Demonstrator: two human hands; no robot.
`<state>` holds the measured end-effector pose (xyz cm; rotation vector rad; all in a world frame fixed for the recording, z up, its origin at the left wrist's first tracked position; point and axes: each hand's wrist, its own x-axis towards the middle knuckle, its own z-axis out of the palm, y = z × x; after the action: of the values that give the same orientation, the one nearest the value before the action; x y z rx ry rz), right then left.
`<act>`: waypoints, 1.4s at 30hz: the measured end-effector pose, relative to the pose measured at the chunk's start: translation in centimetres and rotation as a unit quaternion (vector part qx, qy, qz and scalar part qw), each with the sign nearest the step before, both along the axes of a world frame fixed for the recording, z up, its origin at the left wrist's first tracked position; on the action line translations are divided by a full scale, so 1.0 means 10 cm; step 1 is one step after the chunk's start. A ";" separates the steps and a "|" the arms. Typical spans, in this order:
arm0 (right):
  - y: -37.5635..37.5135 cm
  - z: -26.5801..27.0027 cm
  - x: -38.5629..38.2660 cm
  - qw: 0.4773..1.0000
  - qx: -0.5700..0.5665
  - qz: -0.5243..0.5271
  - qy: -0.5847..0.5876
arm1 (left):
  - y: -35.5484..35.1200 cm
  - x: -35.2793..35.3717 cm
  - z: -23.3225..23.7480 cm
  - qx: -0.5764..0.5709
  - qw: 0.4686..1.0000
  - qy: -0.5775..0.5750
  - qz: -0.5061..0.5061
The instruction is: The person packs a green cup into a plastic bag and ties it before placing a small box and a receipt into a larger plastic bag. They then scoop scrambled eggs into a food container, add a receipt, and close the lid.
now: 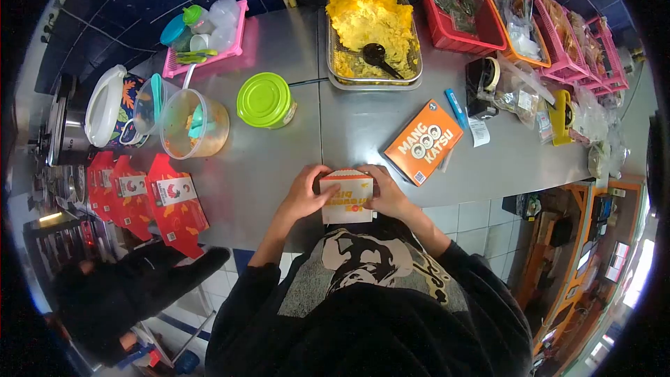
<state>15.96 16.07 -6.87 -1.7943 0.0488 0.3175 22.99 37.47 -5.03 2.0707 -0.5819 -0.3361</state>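
At the front edge of the metal table, a small pale food box (342,213) with orange-yellow lettering and a reddish upper edge is held between both hands. My left hand (307,194) grips its left side, with the thumb lying across the face. My right hand (388,195) holds the right side, fingers curled around the edge. What is inside the box cannot be seen. Right of my hands lies an orange box (424,141) printed "MANG KATSU". Beyond them is a lidded jar (265,100) with a green top.
A metal tray (331,63) of yellow mash holds a black spoon (379,59). On the left stand a clear tub (213,129) and red folded cartons (174,202). Red, orange and pink baskets (481,42) line the back right. Another person (118,293) is at lower left.
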 end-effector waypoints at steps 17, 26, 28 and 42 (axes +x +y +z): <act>0.01 0.36 0.01 0.993 0.047 -0.072 -0.079 | -0.15 -0.07 0.53 -0.112 0.934 0.306 0.146; -0.38 1.22 -0.47 0.973 -0.006 -0.145 -0.177 | -0.68 -0.36 1.23 -0.217 0.878 0.419 0.073; -0.52 1.20 -0.55 0.973 -0.016 -0.126 -0.190 | -0.82 -0.43 1.16 -0.250 0.876 0.413 0.028; -1.17 1.20 -0.69 0.946 -0.009 -0.251 -0.207 | -1.73 -0.68 1.04 -0.284 0.927 0.238 0.050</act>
<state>9.08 4.34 5.08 -1.7643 0.2082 -0.4264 16.14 20.18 5.33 1.3842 -0.2326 -0.5214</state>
